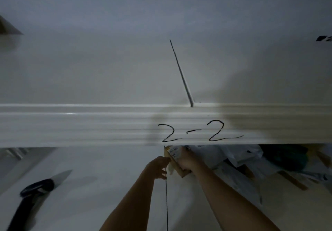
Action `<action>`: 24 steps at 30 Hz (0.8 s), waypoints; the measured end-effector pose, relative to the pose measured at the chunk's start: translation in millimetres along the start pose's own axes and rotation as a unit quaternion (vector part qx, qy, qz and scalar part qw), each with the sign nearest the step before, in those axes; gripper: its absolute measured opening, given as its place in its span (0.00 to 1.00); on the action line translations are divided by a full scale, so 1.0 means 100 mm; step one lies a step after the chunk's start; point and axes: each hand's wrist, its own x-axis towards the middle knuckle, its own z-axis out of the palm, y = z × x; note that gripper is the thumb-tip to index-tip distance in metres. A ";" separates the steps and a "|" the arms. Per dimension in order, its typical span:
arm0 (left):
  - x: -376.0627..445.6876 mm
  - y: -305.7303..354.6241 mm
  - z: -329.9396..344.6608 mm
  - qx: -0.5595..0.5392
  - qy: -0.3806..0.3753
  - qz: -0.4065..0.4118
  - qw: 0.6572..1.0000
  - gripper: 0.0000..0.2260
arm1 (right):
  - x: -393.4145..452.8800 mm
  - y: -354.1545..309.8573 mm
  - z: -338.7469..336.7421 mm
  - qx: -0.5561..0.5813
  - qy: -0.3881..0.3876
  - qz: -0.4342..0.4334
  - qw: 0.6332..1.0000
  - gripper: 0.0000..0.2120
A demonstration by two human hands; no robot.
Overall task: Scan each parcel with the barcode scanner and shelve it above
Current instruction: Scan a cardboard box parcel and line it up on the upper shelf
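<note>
From my head view, both of my bare arms reach up under the white shelf beam (89,126), whose front edge carries the handwritten mark "2-2" (199,132). My right hand (186,160) grips a small cardboard parcel (177,166) with a printed label on its upper face — the fingers wrap its right side, and the box sits tilted just below the beam's lower edge. My left hand (159,166) is close beside the parcel's left edge, fingers loosely curled; I cannot tell whether it touches the box or holds anything. A thin dark divider rod (166,203) runs down between my forearms. To the right lies a heap of other parcels (242,157) — white plastic mailers and something dark green. At lower left, the black barcode scanner (34,193) lies on the white shelf surface (93,203), well apart from my hands.
</note>
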 end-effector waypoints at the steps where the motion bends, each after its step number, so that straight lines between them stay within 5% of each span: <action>1: -0.02 0.01 -0.01 -0.004 -0.012 -0.009 1.000 0.23 | 0.01 0.00 0.00 0.007 -0.016 -0.015 1.000 0.53; 3: 0.03 -0.02 -0.07 0.000 -0.032 -0.017 0.999 0.23 | 0.03 -0.10 0.10 -0.069 0.111 0.081 0.988 0.49; 5: 0.04 -0.06 -0.12 0.002 -0.039 -0.018 0.999 0.24 | 0.14 0.04 0.27 -0.320 0.349 0.143 0.869 0.38; 6: 0.05 -0.07 -0.15 0.004 -0.035 -0.017 0.999 0.24 | 0.18 0.08 0.32 -0.380 0.403 0.152 0.819 0.36; 18: -0.01 -0.20 -0.30 -0.016 -0.021 -0.002 1.000 0.19 | 0.38 0.23 0.36 -0.373 0.406 0.214 0.807 0.42; 21: -0.04 -0.24 -0.35 -0.016 -0.015 -0.008 1.000 0.19 | 0.40 0.30 0.47 -0.335 0.442 0.197 0.809 0.35; 24: -0.07 -0.28 -0.39 -0.021 -0.018 -0.017 0.999 0.20 | 0.44 0.34 0.55 -0.351 0.437 0.187 0.807 0.43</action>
